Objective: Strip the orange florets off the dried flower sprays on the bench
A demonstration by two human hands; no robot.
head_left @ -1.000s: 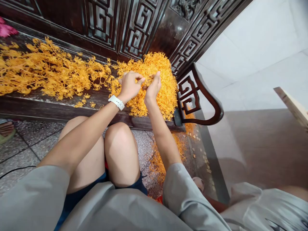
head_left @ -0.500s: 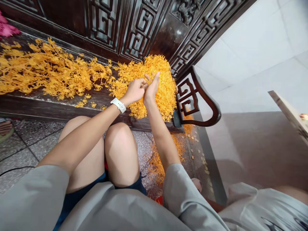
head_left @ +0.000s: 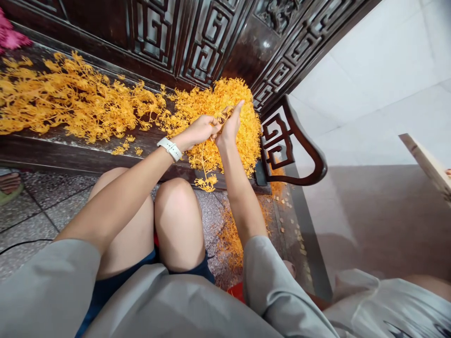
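Now the left hand point(head_left: 200, 131) is curled closed, pinching a thin orange sprig point(head_left: 224, 114) at the fingertips, a light hold that suits such fine branching. The right hand point(head_left: 230, 127) rises just beside it, fingers bunched at the same sprig, though I can't quite tell if it grips. Both work over a heaped orange pile point(head_left: 239, 101) on the dark wooden bench point(head_left: 63, 152), a loose strand point(head_left: 203, 169) dangling below.
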